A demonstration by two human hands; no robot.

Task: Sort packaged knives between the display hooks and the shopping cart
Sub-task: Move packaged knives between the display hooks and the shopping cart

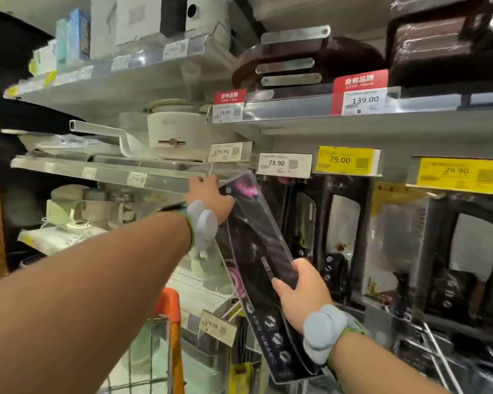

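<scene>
I hold a long black packaged knife (254,251) with pink print, tilted, its top end up by the price tags. My left hand (211,199) grips the package near its top, close to a thin display hook (211,169) under the 109.90 tag. My right hand (299,291) grips the package lower down at its right edge. More packaged knives (342,237) hang on hooks to the right under the 78.90 and 79.00 tags. The shopping cart (171,322), with an orange handle and wire basket, stands at the bottom left.
White cookware (171,132) sits on the shelf at upper left. Dark wooden boards (291,64) lie on the top right shelf. Price tags (345,160) line the shelf edges. Bare metal hooks (439,354) stick out at the bottom right.
</scene>
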